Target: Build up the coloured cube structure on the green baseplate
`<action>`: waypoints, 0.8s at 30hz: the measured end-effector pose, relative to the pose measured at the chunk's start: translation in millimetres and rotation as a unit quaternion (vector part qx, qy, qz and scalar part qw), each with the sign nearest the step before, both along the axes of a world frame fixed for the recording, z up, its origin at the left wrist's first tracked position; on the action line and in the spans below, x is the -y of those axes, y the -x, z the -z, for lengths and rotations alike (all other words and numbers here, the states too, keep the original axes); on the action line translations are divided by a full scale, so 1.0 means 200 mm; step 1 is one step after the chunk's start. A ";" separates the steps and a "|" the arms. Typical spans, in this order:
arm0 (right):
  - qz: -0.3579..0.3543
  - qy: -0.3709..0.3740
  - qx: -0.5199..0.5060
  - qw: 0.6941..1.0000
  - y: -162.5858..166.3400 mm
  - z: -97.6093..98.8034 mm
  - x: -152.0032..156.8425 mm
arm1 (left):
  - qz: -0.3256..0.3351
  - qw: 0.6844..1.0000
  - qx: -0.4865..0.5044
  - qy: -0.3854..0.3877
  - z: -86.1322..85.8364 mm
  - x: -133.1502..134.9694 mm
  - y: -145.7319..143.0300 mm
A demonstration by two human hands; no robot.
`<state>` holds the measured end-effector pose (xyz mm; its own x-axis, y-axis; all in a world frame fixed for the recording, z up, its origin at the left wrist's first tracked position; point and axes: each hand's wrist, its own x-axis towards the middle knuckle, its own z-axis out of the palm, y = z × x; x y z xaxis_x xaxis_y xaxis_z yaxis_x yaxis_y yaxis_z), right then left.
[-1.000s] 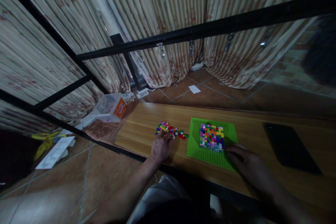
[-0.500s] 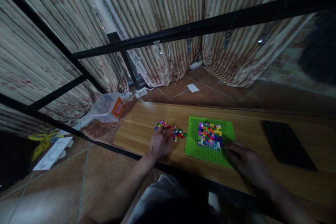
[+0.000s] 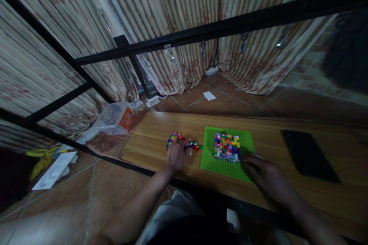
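Loose small toy bricks in many colours lie in a pile on the wooden table. My left hand is over the pile, palm down, thumb apart from the fingers, its tips among the bricks. Right of the pile lies a green studded baseplate. On it stands a square block of multicoloured bricks. My right hand is by the block's near right corner, over the plate's edge, fingers curled and pressed together. Whatever they hold, if anything, is hidden.
A dark flat tablet-like panel lies at the table's right. The wooden table has a dark frame. On the floor at left are a clear plastic box with an orange label and a white tray. A black rail crosses before curtains.
The view has shifted slightly. My left hand has moved a little over the brick pile, and some bricks lie differently. My right hand stays beside the block.
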<state>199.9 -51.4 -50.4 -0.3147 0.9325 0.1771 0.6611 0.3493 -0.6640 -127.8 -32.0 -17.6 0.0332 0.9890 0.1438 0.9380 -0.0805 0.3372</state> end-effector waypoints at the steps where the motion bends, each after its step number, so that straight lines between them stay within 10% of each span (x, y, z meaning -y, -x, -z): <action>1: 0.001 0.001 -0.001 1.000 0.00 0.00 0.00 | -0.008 1.000 0.003 0.005 0.00 -0.01 0.00; 24: -0.001 0.007 -0.008 1.000 0.01 -0.02 0.01 | 0.027 0.991 0.122 -0.037 0.02 0.02 -0.04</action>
